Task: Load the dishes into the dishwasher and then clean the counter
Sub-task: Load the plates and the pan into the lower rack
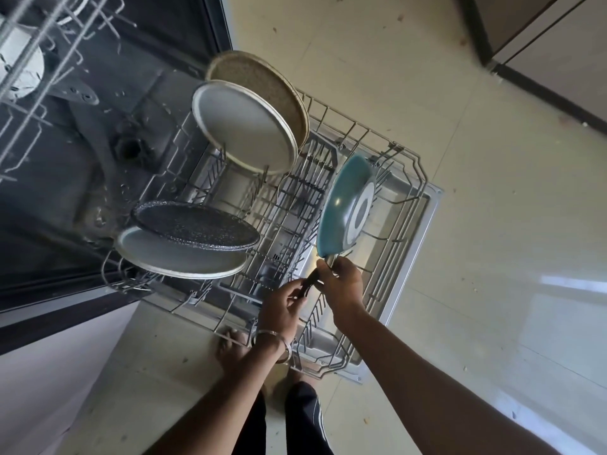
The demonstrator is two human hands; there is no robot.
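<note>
A teal frying pan (341, 205) stands on edge in the pulled-out lower rack (404, 224) of the open dishwasher, its base turned to the right. My right hand (341, 282) grips its dark handle (310, 281) near the pan. My left hand (285, 305) pinches the handle's end just below. Several plates stand in the rack: a speckled beige plate (262, 90), a grey plate (243, 126), a dark speckled plate (193, 226) and a pale plate (177, 257).
The upper rack (36, 70) juts out at top left with a white dish. The dishwasher tub (108, 133) is dark behind the racks. Pale floor tiles (492, 224) spread to the right; cabinet fronts (542, 44) stand at top right. My bare feet (230, 349) are by the rack's front edge.
</note>
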